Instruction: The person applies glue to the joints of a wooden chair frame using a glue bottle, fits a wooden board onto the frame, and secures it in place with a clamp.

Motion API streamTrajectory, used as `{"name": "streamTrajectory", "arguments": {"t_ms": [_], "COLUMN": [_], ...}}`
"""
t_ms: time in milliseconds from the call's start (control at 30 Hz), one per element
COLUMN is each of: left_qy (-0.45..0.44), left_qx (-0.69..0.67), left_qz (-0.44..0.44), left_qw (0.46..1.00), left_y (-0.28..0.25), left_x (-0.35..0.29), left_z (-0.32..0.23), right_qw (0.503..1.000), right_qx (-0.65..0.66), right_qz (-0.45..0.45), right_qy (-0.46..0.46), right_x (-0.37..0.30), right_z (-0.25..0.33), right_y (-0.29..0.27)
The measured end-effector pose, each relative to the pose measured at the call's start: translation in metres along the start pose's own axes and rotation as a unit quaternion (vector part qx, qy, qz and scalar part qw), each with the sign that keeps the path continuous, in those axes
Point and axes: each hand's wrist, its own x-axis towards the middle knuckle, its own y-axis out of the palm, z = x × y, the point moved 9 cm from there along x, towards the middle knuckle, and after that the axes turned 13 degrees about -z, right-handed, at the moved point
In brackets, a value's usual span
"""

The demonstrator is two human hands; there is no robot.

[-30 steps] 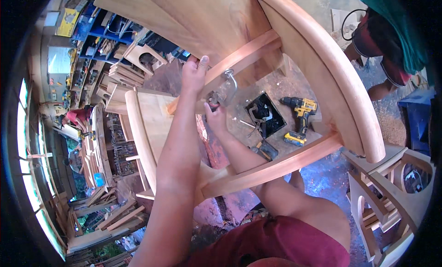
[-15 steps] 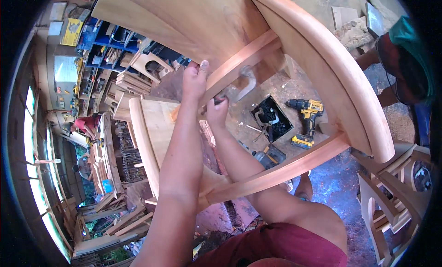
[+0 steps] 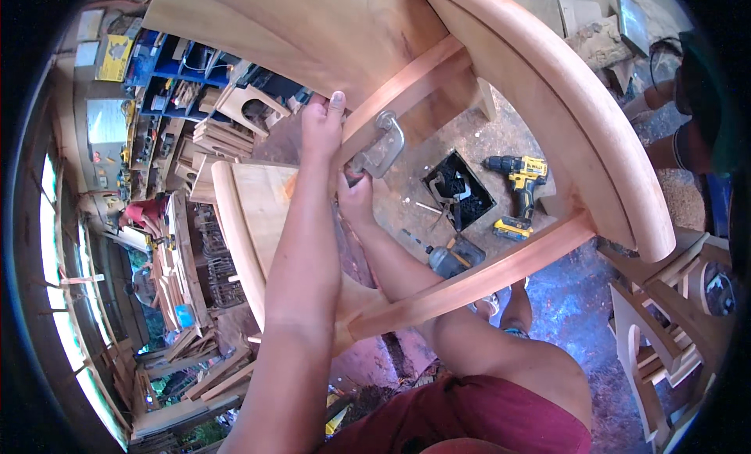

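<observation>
A curved wooden furniture frame with wide panels (image 3: 313, 32) and a broad rounded side (image 3: 563, 94) fills the upper middle. Across it runs a wooden rail (image 3: 407, 86), with a metal C-clamp (image 3: 391, 147) set on it near its lower left end. At that end my left hand (image 3: 322, 129) is closed around the rail, thumb up; its other fingers are mostly hidden. Just below, my right hand (image 3: 356, 196) grips the dark screw end of the C-clamp, partly under the rail. A second curved rail (image 3: 477, 274) passes over my right forearm.
On the floor lie a yellow-black cordless drill (image 3: 518, 192), a black box (image 3: 469, 208) with clamps, and a grey power tool (image 3: 450, 260). A person's legs (image 3: 673, 133) show at right, near wooden chair parts (image 3: 657, 329). Shelves and stacked wood line the left.
My right hand has shifted slightly left and down with the clamp, whose frame has turned and shows more clearly. My left hand stays at the rail. The person at right has shifted.
</observation>
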Motion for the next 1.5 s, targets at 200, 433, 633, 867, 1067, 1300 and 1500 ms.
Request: {"name": "streamTrajectory", "arguments": {"t_ms": [200,433,633,867,1067,1300,1500], "left_qy": [-0.007,-0.007,-0.017,0.012,-0.029,-0.042,-0.037], "left_qx": [0.022,0.013,0.049,0.062,0.133,0.087,0.072], "left_qz": [-0.008,-0.006,-0.009,-0.007,-0.002,-0.009,-0.002], "left_qw": [1.0,1.0,0.999,0.998,0.991,0.995,0.997], "left_y": [0.003,0.002,-0.001,0.001,-0.001,-0.007,-0.001], "left_x": [-0.002,-0.002,-0.005,-0.002,-0.005,-0.005,-0.004], "left_z": [-0.007,-0.006,-0.012,-0.015,-0.011,-0.009,-0.01], "right_qw": [0.999,0.989,0.99,0.995,0.994,0.981,0.99], "right_qx": [0.016,0.046,-0.001,-0.003,-0.036,0.055,0.088], "right_qz": [-0.021,0.123,0.133,0.052,0.108,0.155,0.104], "right_qy": [-0.046,0.06,0.037,-0.088,0.004,0.103,-0.027], "right_x": [0.004,0.015,0.015,0.024,0.025,0.013,0.024], "right_z": [0.01,-0.024,-0.025,-0.01,-0.022,-0.019,-0.017], "right_y": [-0.005,0.014,0.012,0.007,0.012,0.024,0.021]}}
